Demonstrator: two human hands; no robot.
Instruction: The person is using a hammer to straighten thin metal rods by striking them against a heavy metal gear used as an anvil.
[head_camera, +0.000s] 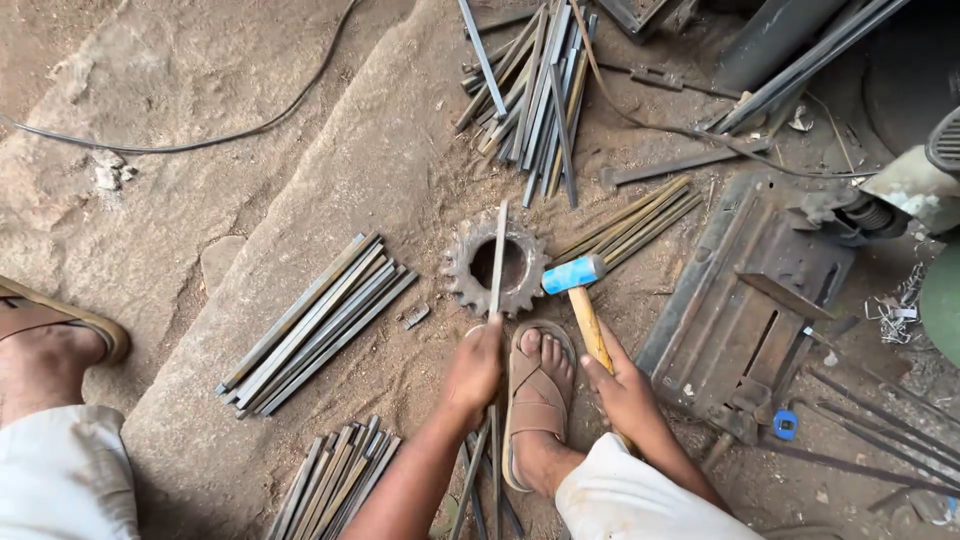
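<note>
Down low, left hand (474, 368) grips a metal strip (497, 262) lying across the gear ring (462, 262); right hand (622, 385) holds a hammer (578, 285).

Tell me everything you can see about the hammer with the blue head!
The hammer has a light blue head, worn pale at one end, on a plain wooden handle. The right hand grips the lower part of the handle. The head points left, beside the rusty toothed gear wheel on the dusty stone; whether it touches the wheel cannot be told. It is just above the sandalled foot and right of the thin metal strip that the left hand holds across the gear.
</note>
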